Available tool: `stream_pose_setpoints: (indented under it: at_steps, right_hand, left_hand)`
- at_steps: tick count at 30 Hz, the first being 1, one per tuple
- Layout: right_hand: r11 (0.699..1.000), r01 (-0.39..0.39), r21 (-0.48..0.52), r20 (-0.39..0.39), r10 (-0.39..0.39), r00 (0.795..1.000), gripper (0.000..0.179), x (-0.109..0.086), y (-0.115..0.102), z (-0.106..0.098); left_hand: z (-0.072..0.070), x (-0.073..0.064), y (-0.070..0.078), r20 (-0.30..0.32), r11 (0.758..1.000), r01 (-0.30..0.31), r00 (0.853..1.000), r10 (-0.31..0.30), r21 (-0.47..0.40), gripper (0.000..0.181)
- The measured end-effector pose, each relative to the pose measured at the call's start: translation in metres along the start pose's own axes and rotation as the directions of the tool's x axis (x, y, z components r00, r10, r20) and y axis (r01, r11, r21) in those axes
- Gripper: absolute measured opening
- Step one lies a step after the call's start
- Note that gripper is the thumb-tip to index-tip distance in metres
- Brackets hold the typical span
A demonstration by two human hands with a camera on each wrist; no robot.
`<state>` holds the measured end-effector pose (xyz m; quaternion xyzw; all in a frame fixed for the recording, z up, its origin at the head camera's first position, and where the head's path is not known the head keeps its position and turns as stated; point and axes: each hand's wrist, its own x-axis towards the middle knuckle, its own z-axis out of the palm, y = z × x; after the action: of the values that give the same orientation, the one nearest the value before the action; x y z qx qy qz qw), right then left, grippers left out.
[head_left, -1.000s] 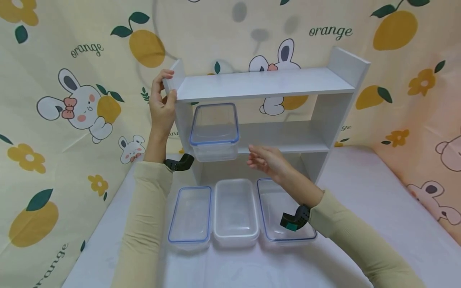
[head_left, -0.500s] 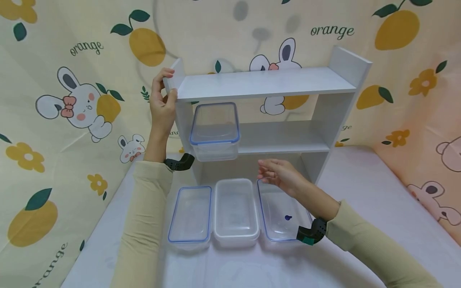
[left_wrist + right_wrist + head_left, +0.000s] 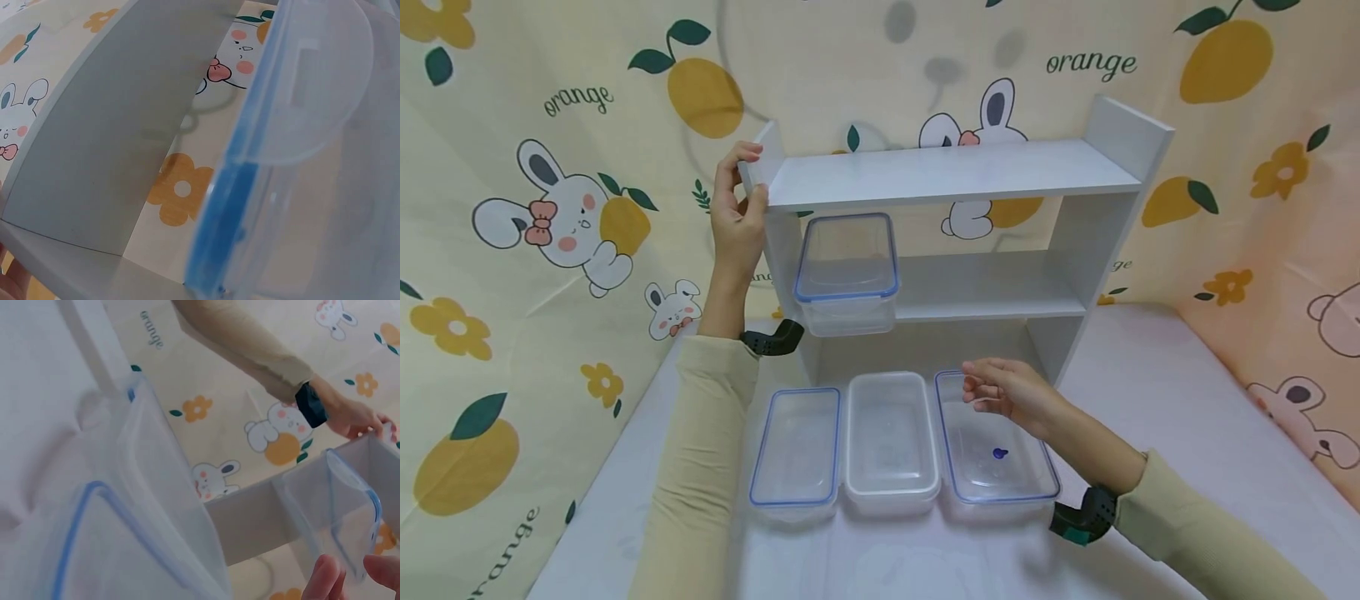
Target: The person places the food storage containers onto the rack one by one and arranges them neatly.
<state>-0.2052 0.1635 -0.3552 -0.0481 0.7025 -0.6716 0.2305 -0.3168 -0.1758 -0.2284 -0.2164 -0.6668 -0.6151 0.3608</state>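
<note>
— Where's the white shelf (image 3: 955, 177)?
— Standing on the white table (image 3: 1157, 392), with the left hand (image 3: 737, 200) gripping its upper left corner between thumb and fingers.
— What's on it?
— A clear, blue-rimmed container (image 3: 847, 271), at the left end of the middle board (image 3: 985, 287), jutting past the front edge.
— And the right hand (image 3: 1011, 392)?
— It holds nothing; the fingers are loosely bent, with a gap to the thumb. It's over the far end of the rightmost box (image 3: 1000, 479); I can't tell whether they touch.
— Beside that box?
— A pale-rimmed box (image 3: 893, 433), then a narrow blue-rimmed box (image 3: 797, 450). A rabbit-and-orange backdrop (image 3: 1217, 150) hangs behind.
</note>
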Motion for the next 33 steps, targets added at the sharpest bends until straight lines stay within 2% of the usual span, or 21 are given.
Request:
stream_pose_setpoints:
  at_steps: [7, 14, 26, 33]
  right_hand:
    - [0.999, -0.013, -0.042, -0.012, 0.012, 1.000, 0.024, -0.013, 0.011, -0.008]
    - [0.998, -0.010, -0.058, -0.016, 0.009, 1.000, 0.020, -0.025, 0.025, -0.021]
    - [0.991, 0.039, -0.130, -0.057, -0.046, 0.997, 0.014, -0.048, 0.045, -0.050]
    - [0.993, -0.005, -0.119, -0.112, -0.008, 0.994, 0.013, -0.052, 0.058, -0.064]
  left_hand:
    - [0.001, 0.000, 0.002, 0.003, 1.000, -0.016, 1.000, 0.016, 0.010, 0.031]
    - [0.001, -0.001, 0.002, 0.007, 0.998, -0.057, 0.998, 0.057, 0.007, 0.031]
    - [0.002, -0.004, 0.001, 0.009, 0.999, -0.047, 0.999, 0.047, -0.012, 0.031]
    - [0.002, -0.003, 0.001, 0.011, 0.999, -0.050, 0.999, 0.050, -0.012, 0.031]
